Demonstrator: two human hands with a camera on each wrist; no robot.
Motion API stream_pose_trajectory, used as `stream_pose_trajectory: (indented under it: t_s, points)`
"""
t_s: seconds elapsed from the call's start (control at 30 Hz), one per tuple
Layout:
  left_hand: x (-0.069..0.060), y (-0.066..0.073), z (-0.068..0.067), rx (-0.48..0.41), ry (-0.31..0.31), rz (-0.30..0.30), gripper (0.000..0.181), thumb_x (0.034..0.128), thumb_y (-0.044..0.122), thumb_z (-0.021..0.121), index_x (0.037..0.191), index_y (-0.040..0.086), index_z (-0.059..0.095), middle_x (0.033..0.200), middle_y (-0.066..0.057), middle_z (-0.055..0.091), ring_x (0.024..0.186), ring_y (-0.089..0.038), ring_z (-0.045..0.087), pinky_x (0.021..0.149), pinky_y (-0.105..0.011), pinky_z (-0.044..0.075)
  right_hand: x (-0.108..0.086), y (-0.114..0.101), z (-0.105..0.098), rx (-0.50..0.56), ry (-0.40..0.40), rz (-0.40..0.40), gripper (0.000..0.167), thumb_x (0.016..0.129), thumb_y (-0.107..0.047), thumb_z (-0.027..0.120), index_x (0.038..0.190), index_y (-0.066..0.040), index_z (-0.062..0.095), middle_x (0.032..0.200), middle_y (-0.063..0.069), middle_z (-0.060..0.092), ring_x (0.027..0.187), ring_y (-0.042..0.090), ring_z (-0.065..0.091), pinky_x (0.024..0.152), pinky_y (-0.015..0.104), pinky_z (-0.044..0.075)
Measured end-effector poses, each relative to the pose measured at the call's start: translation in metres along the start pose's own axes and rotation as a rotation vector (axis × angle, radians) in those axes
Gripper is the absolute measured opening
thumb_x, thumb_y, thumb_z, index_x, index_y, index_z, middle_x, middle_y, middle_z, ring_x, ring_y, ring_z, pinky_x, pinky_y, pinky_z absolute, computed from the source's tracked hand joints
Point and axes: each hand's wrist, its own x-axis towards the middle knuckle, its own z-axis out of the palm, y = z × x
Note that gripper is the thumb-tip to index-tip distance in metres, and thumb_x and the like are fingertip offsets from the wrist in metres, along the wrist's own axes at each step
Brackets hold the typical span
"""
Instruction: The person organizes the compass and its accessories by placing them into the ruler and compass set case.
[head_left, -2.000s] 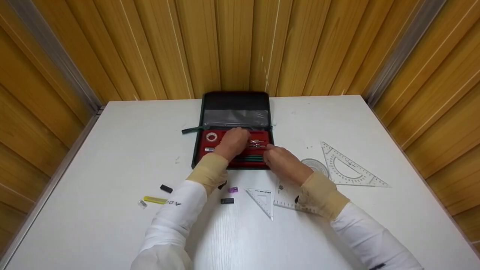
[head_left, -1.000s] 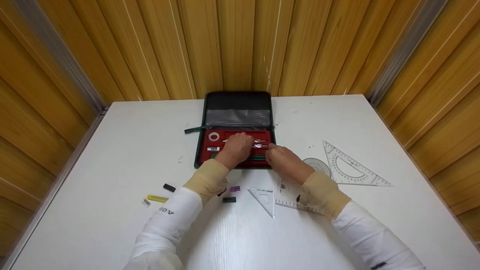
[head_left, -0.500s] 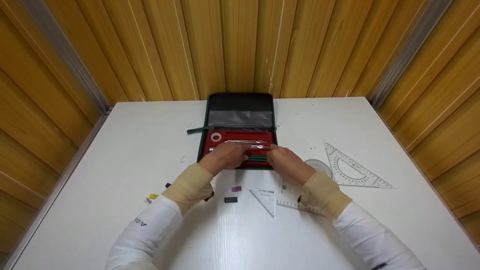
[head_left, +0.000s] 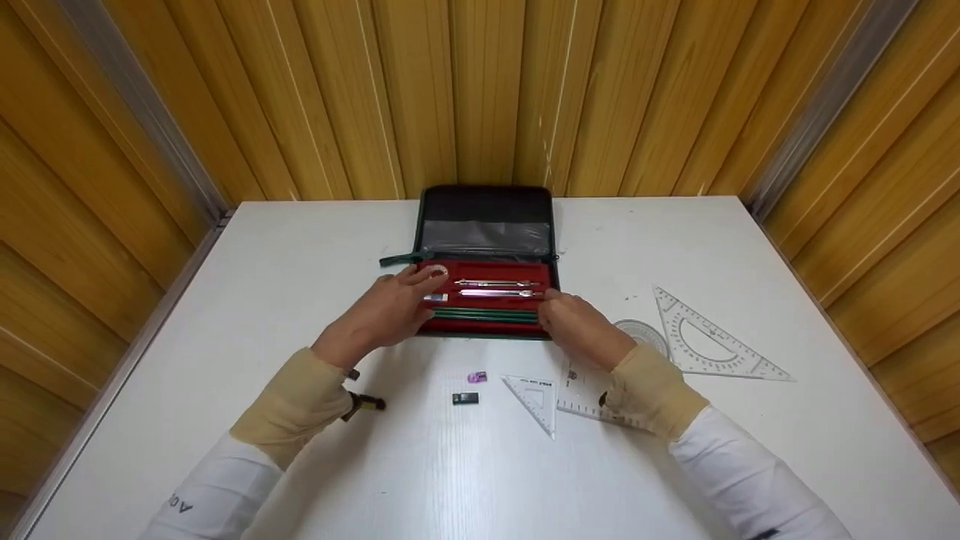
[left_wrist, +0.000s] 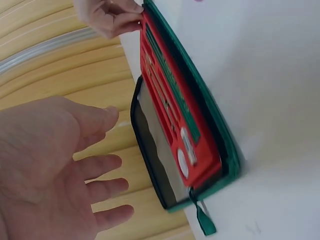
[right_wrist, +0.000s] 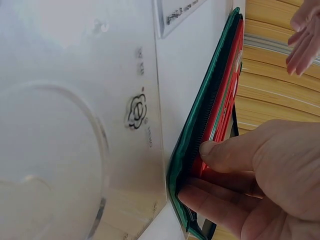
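An opened zip case [head_left: 487,202] with a black lid and green edging lies at the back of the table. Inside it is a red tray [head_left: 499,303] bearing green pencils [head_left: 486,314], metal compass-like tools [head_left: 499,284], a white ring [left_wrist: 183,163] and a small white-and-blue block [head_left: 436,298]. My right hand [head_left: 581,326] pinches the tray's right edge, thumb on top and fingers below, as the right wrist view shows. Over the case's left end, my left hand [head_left: 386,307] is spread with fingers apart, holding nothing; the left wrist view shows it apart from the tray.
On the right lie a large set square [head_left: 712,337], a protractor [head_left: 645,334], a small set square [head_left: 536,401] and a clear template [head_left: 581,390] partly under my right wrist. A purple piece [head_left: 477,376] and a black piece [head_left: 465,398] lie in front.
My left hand has drawn back from the tray's middle towards its left end and spread its fingers, uncovering the metal tools and pencils. My right hand keeps its place at the right edge.
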Motion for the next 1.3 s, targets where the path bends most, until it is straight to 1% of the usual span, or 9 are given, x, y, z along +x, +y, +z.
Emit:
stream_pose_trajectory:
  t_s: [0.17, 0.27, 0.37, 0.53, 0.73, 0.83, 0.97, 1.17, 1.3]
  points:
    - [-0.03, -0.019, -0.01, 0.036, 0.029, -0.029, 0.064, 0.1038, 0.027, 0.065, 0.161, 0.019, 0.038, 0.163, -0.017, 0.036, 0.151, -0.042, 0.028, 0.119, -0.062, 0.027, 0.0, 0.001, 0.0, -0.001, -0.007, 0.018, 0.016, 0.096, 0.006, 0.063, 0.086, -0.001, 0.074, 0.09, 0.006, 0.058, 0.075, 0.021, 0.062, 0.068, 0.032, 0.057]
    - [-0.048, -0.032, -0.014, 0.028, 0.072, -0.042, 0.065, 0.1057, 0.03, 0.061, 0.163, 0.016, 0.033, 0.163, -0.019, 0.034, 0.152, -0.043, 0.027, 0.119, -0.065, 0.023, 0.0, 0.001, 0.0, 0.006, -0.015, 0.025, 0.015, 0.097, 0.004, 0.063, 0.089, -0.001, 0.075, 0.091, 0.006, 0.059, 0.078, 0.021, 0.063, 0.072, 0.033, 0.058]
    - [-0.065, -0.044, -0.013, 0.005, 0.108, -0.053, 0.065, 0.1073, 0.035, 0.057, 0.164, 0.016, 0.03, 0.165, -0.019, 0.03, 0.153, -0.042, 0.024, 0.12, -0.065, 0.02, -0.001, 0.002, 0.0, 0.01, -0.02, 0.027, 0.014, 0.097, 0.003, 0.063, 0.089, -0.001, 0.075, 0.092, 0.006, 0.059, 0.08, 0.021, 0.064, 0.073, 0.033, 0.058]
    - [-0.088, -0.057, -0.005, -0.013, 0.128, -0.073, 0.067, 0.1063, 0.037, 0.058, 0.163, 0.014, 0.032, 0.167, -0.021, 0.025, 0.154, -0.043, 0.019, 0.12, -0.064, 0.019, -0.001, 0.003, 0.0, 0.005, 0.001, 0.012, 0.015, 0.095, 0.006, 0.064, 0.086, 0.0, 0.074, 0.089, 0.006, 0.059, 0.077, 0.021, 0.064, 0.07, 0.034, 0.058]
    - [-0.113, -0.066, 0.013, 0.01, 0.13, -0.105, 0.069, 0.1032, 0.036, 0.064, 0.161, 0.011, 0.035, 0.165, -0.024, 0.027, 0.153, -0.045, 0.021, 0.118, -0.066, 0.022, 0.0, 0.001, 0.0, 0.007, 0.011, -0.009, 0.016, 0.092, 0.009, 0.064, 0.083, 0.0, 0.074, 0.086, 0.007, 0.058, 0.072, 0.02, 0.061, 0.065, 0.034, 0.056]
    - [-0.121, -0.069, 0.022, 0.019, 0.123, -0.11, 0.069, 0.1025, 0.035, 0.065, 0.16, 0.009, 0.037, 0.164, -0.024, 0.029, 0.152, -0.046, 0.023, 0.117, -0.067, 0.024, 0.0, 0.002, 0.002, 0.004, 0.009, -0.003, 0.015, 0.092, 0.009, 0.065, 0.084, 0.0, 0.074, 0.087, 0.007, 0.059, 0.073, 0.021, 0.062, 0.068, 0.034, 0.056]
    - [-0.127, -0.073, 0.032, 0.011, 0.114, -0.101, 0.066, 0.1015, 0.029, 0.067, 0.158, 0.007, 0.041, 0.163, -0.025, 0.033, 0.15, -0.046, 0.027, 0.115, -0.066, 0.029, -0.001, 0.002, 0.002, 0.005, 0.008, -0.002, 0.014, 0.091, 0.009, 0.064, 0.085, 0.0, 0.074, 0.088, 0.006, 0.059, 0.075, 0.021, 0.063, 0.07, 0.034, 0.057]
    - [-0.127, -0.079, 0.044, 0.018, 0.121, -0.064, 0.056, 0.0968, 0.008, 0.072, 0.148, 0.0, 0.052, 0.155, -0.028, 0.043, 0.141, -0.049, 0.041, 0.106, -0.064, 0.042, -0.002, 0.001, 0.0, 0.014, 0.008, 0.003, 0.016, 0.092, 0.01, 0.063, 0.086, -0.001, 0.074, 0.089, 0.007, 0.059, 0.076, 0.022, 0.063, 0.071, 0.034, 0.057]
    - [-0.125, -0.081, 0.05, 0.014, 0.117, -0.071, 0.053, 0.0942, 0.002, 0.073, 0.145, 0.001, 0.056, 0.149, -0.028, 0.049, 0.132, -0.047, 0.052, 0.102, -0.061, 0.047, -0.001, 0.001, -0.001, 0.002, 0.001, -0.001, 0.016, 0.091, 0.01, 0.063, 0.087, -0.001, 0.074, 0.089, 0.007, 0.06, 0.076, 0.021, 0.062, 0.07, 0.033, 0.057]
